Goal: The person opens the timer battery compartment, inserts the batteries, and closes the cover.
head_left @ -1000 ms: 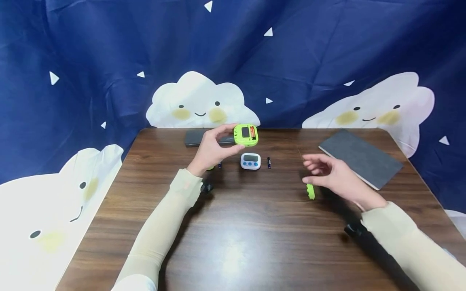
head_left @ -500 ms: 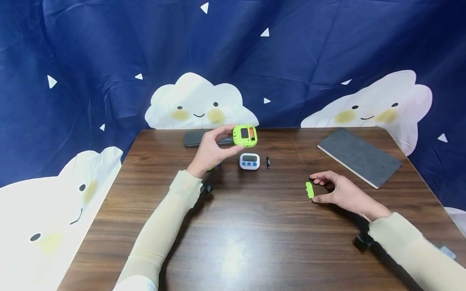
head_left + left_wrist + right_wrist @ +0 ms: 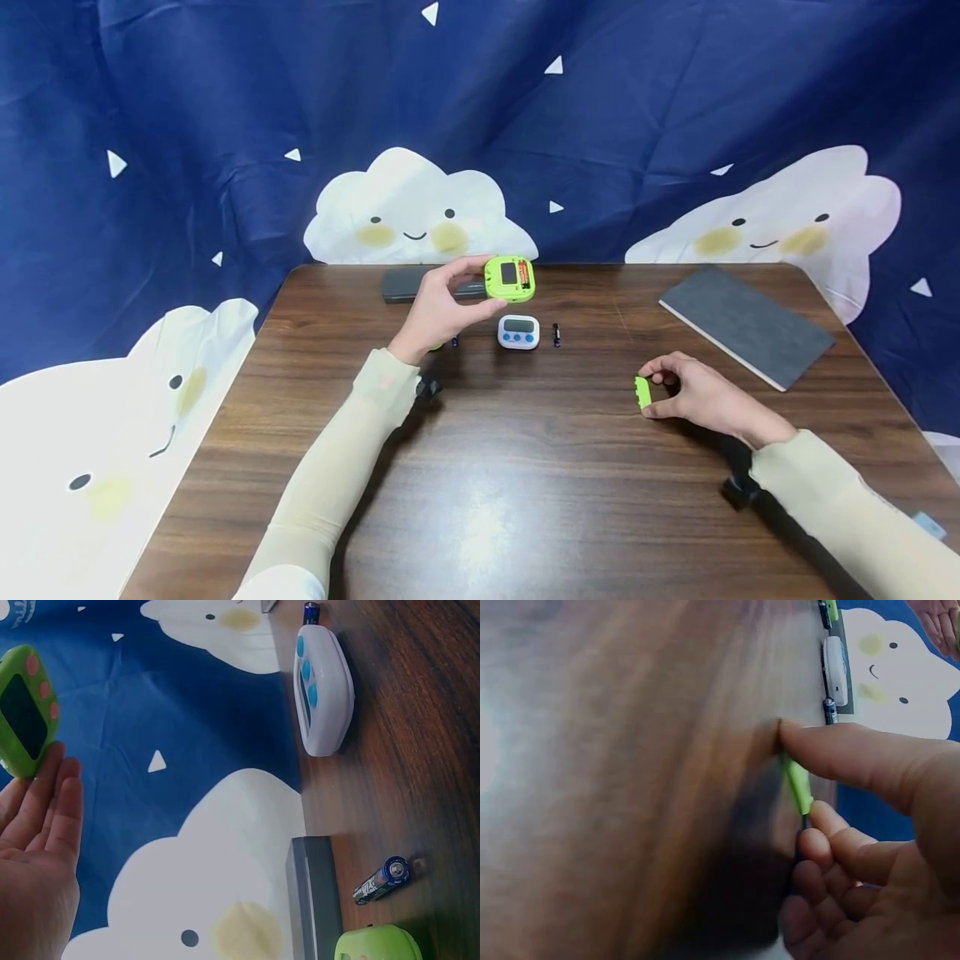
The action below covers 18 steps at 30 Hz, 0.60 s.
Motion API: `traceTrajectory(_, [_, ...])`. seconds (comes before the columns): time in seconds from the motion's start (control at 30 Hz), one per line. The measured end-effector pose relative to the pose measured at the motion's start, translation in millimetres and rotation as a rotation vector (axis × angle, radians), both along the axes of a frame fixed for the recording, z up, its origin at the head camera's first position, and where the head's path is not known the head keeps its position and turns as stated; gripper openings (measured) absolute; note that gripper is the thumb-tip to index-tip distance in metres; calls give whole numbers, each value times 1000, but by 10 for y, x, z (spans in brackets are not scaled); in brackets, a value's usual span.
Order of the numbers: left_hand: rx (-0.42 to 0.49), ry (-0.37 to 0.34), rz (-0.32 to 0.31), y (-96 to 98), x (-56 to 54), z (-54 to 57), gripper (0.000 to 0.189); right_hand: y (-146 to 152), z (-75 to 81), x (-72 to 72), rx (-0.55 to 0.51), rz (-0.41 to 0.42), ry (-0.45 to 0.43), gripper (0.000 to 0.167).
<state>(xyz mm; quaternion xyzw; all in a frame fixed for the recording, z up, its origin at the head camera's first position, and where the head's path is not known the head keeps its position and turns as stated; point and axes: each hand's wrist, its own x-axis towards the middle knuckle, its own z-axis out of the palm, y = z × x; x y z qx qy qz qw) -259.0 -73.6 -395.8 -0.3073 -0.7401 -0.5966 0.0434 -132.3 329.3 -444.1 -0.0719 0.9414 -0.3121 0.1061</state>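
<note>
Pinches the green lid (image 3: 642, 392) by both ends with the right hand (image 3: 699, 398), with thumb near, fingers far, and the lid's long side running near to far just left of the palm. Low by the table (image 3: 555, 475), maybe touching, hard to tell. Holds the green timer (image 3: 509, 287) up off the table with the left hand (image 3: 441, 310), far and left of the lid, pinched between thumb and fingers, with back and red battery (image 3: 524, 273) turned to the near side.
</note>
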Motion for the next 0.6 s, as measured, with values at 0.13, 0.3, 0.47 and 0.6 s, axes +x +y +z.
traceTrajectory(0.13, [2,1,-8,2,9,4,61,-20,42,-24,8,11,-23,53])
traceTrajectory(0.3, [-3,-1,-5,3,16,0,62,-38,76,-32,37,24,-14,50])
traceTrajectory(0.47, [9,-3,-13,3,8,-5,61,-65,84,-24,37,21,-15,51])
traceTrajectory(0.6, [9,-4,-12,2,1,-6,60,-99,93,-10,52,17,1,52])
